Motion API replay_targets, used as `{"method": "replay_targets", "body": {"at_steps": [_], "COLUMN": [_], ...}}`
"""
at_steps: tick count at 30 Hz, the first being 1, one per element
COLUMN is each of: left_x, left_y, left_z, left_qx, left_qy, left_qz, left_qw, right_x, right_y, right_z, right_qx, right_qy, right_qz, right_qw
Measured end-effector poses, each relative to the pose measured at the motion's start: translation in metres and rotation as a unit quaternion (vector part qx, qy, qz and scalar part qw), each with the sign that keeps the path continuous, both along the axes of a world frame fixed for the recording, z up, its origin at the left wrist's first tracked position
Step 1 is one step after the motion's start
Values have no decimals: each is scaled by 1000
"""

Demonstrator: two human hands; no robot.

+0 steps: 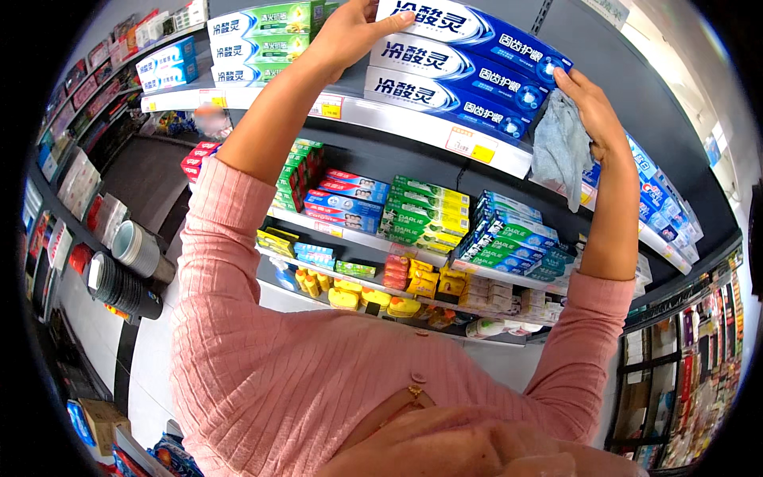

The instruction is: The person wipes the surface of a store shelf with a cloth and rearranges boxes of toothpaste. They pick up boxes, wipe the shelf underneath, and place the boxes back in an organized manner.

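Note:
A stack of three blue-and-white toothpaste boxes (pixel 453 68) stands on the upper shelf (pixel 429 122). My left hand (pixel 351 36) is at the left end of the top box (pixel 524 50), its thumb on the front face and its other fingers partly hidden behind. At that box's right end, the thumb of my right hand (pixel 587 110) presses the corner. A grey-blue cloth (pixel 560 149) hangs crumpled from my right hand, past the shelf's front edge. Green-and-white toothpaste boxes (pixel 260 45) are stacked left of my left hand.
Lower shelves carry green Darlie boxes (pixel 423 211), Colgate boxes (pixel 343 210) and yellow packages (pixel 375 297). Price tags (pixel 471 143) line the shelf edge. Stacked buckets (pixel 119 286) stand at left. Crest boxes (pixel 661 191) fill the right end of the upper shelf.

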State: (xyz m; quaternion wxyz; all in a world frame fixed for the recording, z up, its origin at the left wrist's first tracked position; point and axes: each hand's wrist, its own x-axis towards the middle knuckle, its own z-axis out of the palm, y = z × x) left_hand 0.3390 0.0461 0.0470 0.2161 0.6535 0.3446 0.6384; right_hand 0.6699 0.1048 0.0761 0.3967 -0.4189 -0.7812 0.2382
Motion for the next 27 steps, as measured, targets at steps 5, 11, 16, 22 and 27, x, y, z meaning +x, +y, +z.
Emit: {"method": "replay_targets", "body": {"at_steps": [5,11,16,22,27], "left_x": [14,15,28,7,18], "left_y": [-12,-8,-3,21,9], "left_z": [-1,-12,-30,-53,-48], "left_qx": [-33,-50,-33,69,18], "left_qy": [12,-10,-62,-56,-89], "left_qz": [73,104,171,171,156], "left_qw": [997,993,983,981,984], "right_x": [4,4,3,-4,-5], "right_y": [1,-7,-5,4,9], "right_z": [-2,-28,-61,-60,-51], "right_qx": [12,111,231,225,271], "right_qy": [-24,-22,-63,15,-66], "right_qz": [-11,10,-49,-58,-76], "right_qw": [1000,994,970,973,957]}}
